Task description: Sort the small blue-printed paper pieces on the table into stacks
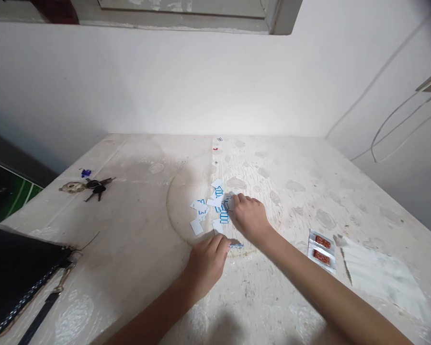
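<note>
A loose cluster of small white paper pieces [197,226] with blue printed marks lies in the middle of the table, some overlapping. My right hand [249,214] is over the cluster's right side, its fingers pinched at a white paper piece [230,203]. Nearer to me, my left hand [209,261] is closed, with a thin blue-and-white paper piece [236,246] sticking out to the right from its fingertips. Whether it grips more than one piece cannot be seen.
Keys [96,185] with a fob and a blue scrap [86,173] lie left. A black bag [17,282] with a strap is at the left edge. On the right are a silver blister pack [322,251] and a whitish sheet [384,273]. A white wall [187,86] stands behind.
</note>
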`<action>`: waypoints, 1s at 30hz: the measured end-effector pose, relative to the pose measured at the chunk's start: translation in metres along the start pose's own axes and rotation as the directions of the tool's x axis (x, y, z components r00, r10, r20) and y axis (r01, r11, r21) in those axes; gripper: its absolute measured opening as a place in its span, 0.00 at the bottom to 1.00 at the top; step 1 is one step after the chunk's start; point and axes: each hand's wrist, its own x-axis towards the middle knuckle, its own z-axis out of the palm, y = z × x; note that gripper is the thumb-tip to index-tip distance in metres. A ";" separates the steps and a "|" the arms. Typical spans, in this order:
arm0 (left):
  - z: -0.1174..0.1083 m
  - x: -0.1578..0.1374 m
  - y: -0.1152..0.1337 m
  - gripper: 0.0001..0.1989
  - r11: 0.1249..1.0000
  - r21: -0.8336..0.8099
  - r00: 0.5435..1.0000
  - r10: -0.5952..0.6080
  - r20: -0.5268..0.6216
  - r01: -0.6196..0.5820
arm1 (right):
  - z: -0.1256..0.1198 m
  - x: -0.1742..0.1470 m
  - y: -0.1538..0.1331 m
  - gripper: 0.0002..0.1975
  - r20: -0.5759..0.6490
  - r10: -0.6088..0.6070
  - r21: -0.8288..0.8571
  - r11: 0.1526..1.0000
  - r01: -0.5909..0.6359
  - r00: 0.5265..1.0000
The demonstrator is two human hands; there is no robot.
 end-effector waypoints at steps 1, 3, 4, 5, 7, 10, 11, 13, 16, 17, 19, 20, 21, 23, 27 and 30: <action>-0.001 0.000 0.000 0.08 1.000 -0.007 1.000 -0.008 0.003 0.008 | -0.001 -0.002 0.006 0.09 -0.014 -0.008 0.080 0.997 0.009 1.000; -0.002 0.001 0.001 0.08 0.999 -0.024 1.000 -0.025 0.016 0.026 | -0.003 -0.007 0.017 0.11 -0.056 -0.012 0.305 0.952 0.029 0.998; -0.003 0.001 0.002 0.08 0.999 -0.030 0.999 -0.033 0.028 0.034 | -0.004 -0.010 0.022 0.11 -0.072 0.001 0.426 0.904 0.030 0.997; -0.003 0.002 0.002 0.09 0.999 -0.033 0.998 -0.039 0.041 0.040 | -0.005 -0.014 0.027 0.11 -0.076 0.029 0.538 0.843 0.016 0.997; -0.003 0.002 0.003 0.09 0.998 -0.028 0.996 -0.053 0.065 0.054 | -0.005 -0.023 0.033 0.11 -0.025 0.110 0.714 0.698 -0.059 0.994; -0.003 0.002 0.003 0.10 0.996 -0.026 0.993 -0.084 0.085 0.087 | -0.001 -0.039 0.033 0.12 0.111 0.192 0.874 0.448 -0.188 0.975; -0.002 0.002 0.003 0.10 0.995 -0.029 0.992 -0.095 0.088 0.098 | 0.001 -0.045 0.031 0.12 0.147 0.195 0.907 0.364 -0.210 0.970; -0.002 0.002 0.004 0.11 0.993 -0.040 0.990 -0.105 0.092 0.109 | 0.006 -0.054 0.028 0.12 0.191 0.190 0.949 0.213 -0.230 0.963; -0.002 0.001 0.005 0.13 0.991 -0.058 0.989 -0.117 0.093 0.123 | 0.011 -0.063 0.023 0.11 0.196 0.184 0.972 0.094 -0.216 0.963; -0.002 0.001 0.005 0.12 0.990 -0.061 0.988 -0.124 0.092 0.130 | 0.011 -0.065 0.022 0.10 0.189 0.177 0.975 0.079 -0.205 0.966; -0.002 0.000 0.006 0.12 0.986 -0.062 0.984 -0.152 0.091 0.158 | 0.009 -0.069 0.021 0.09 0.175 0.155 0.982 0.049 -0.184 0.972; -0.002 0.000 0.006 0.12 0.983 -0.060 0.982 -0.168 0.091 0.174 | 0.007 -0.070 0.021 0.07 0.172 0.147 0.984 0.025 -0.177 0.974; -0.002 -0.001 0.006 0.12 0.981 -0.056 0.980 -0.180 0.089 0.185 | 0.005 -0.071 0.020 0.06 0.172 0.142 0.985 -0.003 -0.173 0.975; -0.002 -0.002 0.007 0.12 0.978 -0.044 0.976 -0.202 0.085 0.206 | -0.001 -0.072 0.020 0.04 0.187 0.136 0.982 -0.052 -0.181 0.973; -0.002 -0.002 0.008 0.13 0.976 -0.037 0.974 -0.213 0.083 0.217 | -0.013 -0.073 0.023 0.07 0.248 0.089 0.967 -0.076 -0.242 0.965; -0.003 0.000 0.008 0.13 0.976 -0.018 0.973 -0.216 0.087 0.218 | -0.020 -0.073 0.026 0.10 0.256 0.020 0.967 -0.029 -0.255 0.967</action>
